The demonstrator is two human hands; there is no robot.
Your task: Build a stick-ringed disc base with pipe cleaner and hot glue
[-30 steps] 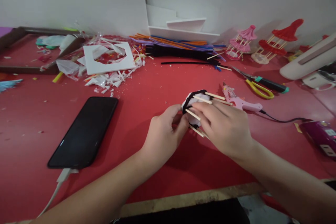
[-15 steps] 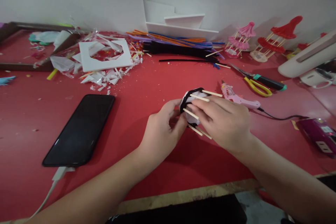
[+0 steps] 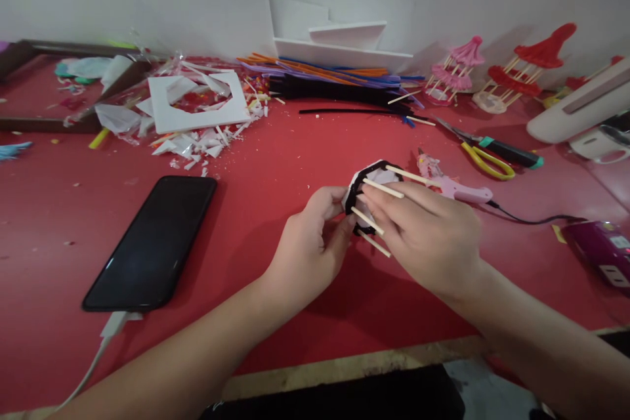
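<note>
My left hand [image 3: 312, 236] is closed on the rim of a small white foam board disc [image 3: 378, 176], tilted to face right. A black pipe cleaner [image 3: 351, 193] lines the disc's edge. Several thin wooden sticks [image 3: 384, 188] stand out from it toward my right hand. The fingers of my right hand [image 3: 430, 230] are pinched together among the sticks, on the black pipe cleaner at the inner left side; the fingertips are partly hidden. Just behind my right hand lies a pink glue gun [image 3: 462, 190], its cord running right.
A black phone [image 3: 152, 243] on a charging cable lies left. Behind are a cut-out foam board [image 3: 197, 121] over scraps, and a heap of pipe cleaners [image 3: 335, 82]. At right are yellow-handled pliers [image 3: 487, 161], a craft knife [image 3: 514, 152], pink and red tiered models [image 3: 529, 82] and a mug [image 3: 598, 144].
Both hands and the disc have shifted slightly right. The disc has turned a little, so more of its upper rim shows. The fingers keep their hold.
</note>
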